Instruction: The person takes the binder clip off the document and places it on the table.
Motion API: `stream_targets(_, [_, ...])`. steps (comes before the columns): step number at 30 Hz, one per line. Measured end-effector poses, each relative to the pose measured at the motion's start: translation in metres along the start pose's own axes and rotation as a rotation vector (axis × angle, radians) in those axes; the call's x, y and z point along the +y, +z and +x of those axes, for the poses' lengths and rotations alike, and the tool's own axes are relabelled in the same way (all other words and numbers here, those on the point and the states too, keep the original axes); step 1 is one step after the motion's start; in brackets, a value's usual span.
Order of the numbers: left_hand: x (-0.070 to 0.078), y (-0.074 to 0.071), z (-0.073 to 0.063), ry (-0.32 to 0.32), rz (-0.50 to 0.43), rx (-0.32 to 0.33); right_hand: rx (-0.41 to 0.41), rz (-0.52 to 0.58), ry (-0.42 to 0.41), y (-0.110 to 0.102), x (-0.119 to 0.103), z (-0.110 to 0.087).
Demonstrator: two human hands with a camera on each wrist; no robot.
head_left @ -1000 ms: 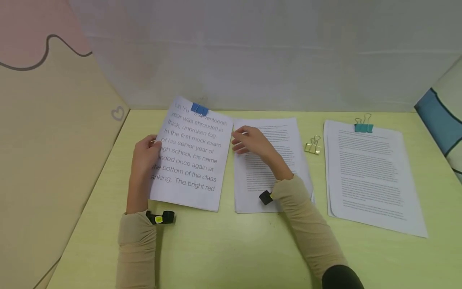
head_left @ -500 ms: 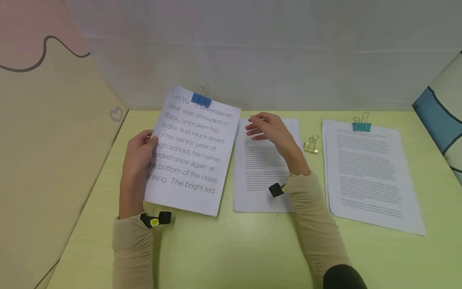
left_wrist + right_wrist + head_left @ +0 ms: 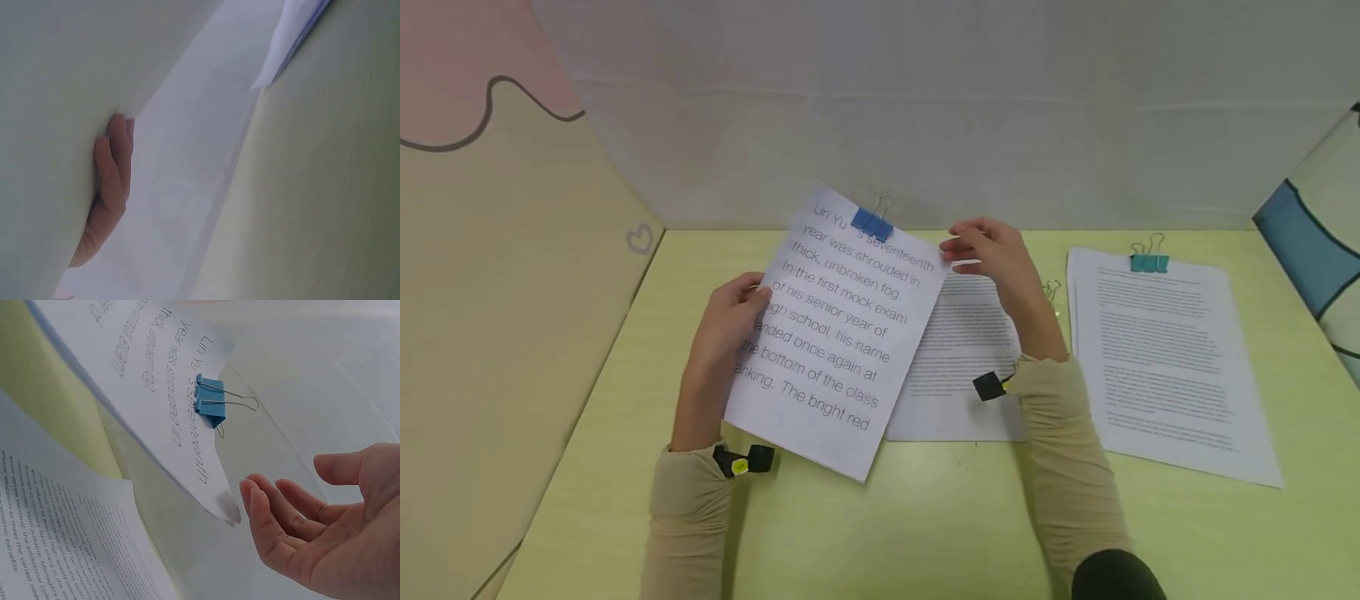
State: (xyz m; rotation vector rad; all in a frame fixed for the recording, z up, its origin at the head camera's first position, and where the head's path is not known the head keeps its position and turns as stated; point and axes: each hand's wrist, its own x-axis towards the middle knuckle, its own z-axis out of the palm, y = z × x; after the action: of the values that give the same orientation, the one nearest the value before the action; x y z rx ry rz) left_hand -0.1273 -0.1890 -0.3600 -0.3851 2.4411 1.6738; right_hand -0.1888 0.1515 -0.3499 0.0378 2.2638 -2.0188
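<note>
My left hand (image 3: pixel 730 321) grips the left edge of a clipped stack of large-print paper (image 3: pixel 827 333), thumb on the top sheet, fingers behind. In the left wrist view those fingers (image 3: pixel 112 165) show along the sheets' edge. The stack is raised and tilted, its lower left corner nearest me. A blue binder clip (image 3: pixel 210 401) bites its top edge, wire handles pointing out. Beside the stack's upper right corner is my right hand (image 3: pixel 996 258), fingers loosely bent and holding nothing; in the right wrist view a small gap separates fingertips and corner. Under the raised stack, partly covered, lies a small-print stack (image 3: pixel 966 367).
To the right lies another small-print stack (image 3: pixel 1165 367) with a teal binder clip (image 3: pixel 1149 263) on its top edge. A gold binder clip (image 3: pixel 1054 296) sits between the two stacks, mostly hidden by my right hand. A pale wall (image 3: pixel 925 125) rises behind the yellow-green table (image 3: pixel 925 533).
The left hand has lifted the large-print stack off to the right, over the small-print stack, and turned it clockwise. My right hand has moved right and farther back, its fingers still holding nothing.
</note>
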Motion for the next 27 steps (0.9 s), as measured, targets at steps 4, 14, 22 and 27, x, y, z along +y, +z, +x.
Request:
stream_targets(4, [-0.002,0.011,0.002,0.029,0.003,-0.056,0.034,0.0,0.004,-0.004,-0.001,0.0])
stream_targets(14, [-0.003,0.031,0.002,0.081,0.055,-0.144,0.004,-0.032,-0.023,-0.008,0.004,0.001])
stream_targets(22, [-0.006,0.039,0.002,0.129,0.054,-0.208,-0.129,-0.101,0.047,-0.007,0.009,0.006])
stream_targets(27, [-0.008,0.041,0.002,0.129,0.047,-0.228,-0.154,-0.148,0.058,-0.008,0.012,0.008])
